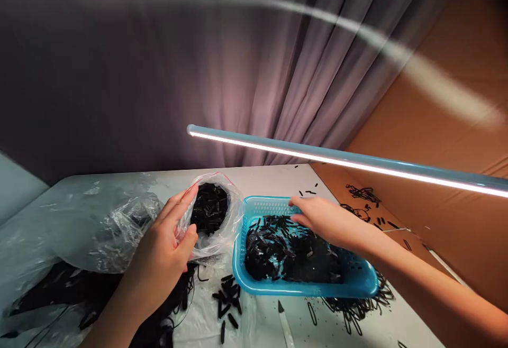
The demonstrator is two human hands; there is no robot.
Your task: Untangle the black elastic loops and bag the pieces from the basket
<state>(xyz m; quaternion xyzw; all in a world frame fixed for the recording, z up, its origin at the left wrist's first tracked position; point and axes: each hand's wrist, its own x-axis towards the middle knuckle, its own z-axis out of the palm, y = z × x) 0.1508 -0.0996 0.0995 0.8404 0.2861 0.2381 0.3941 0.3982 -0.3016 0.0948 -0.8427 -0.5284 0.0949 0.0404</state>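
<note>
Your left hand (164,237) is spread, thumb apart from the fingers, at the near edge of the clear plastic bag (229,243), which contains small black pieces (210,210). Your right hand (317,216) is over the blue basket (301,289), where more black pieces (278,226) lie; whether it pinches something, I cannot tell. Both containers stand on the table (273,179).

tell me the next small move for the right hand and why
Probably lower the right hand to the loose black pieces in the blue basket and gather a few: it is close above them, and the left hand is at the open plastic bag.
</note>
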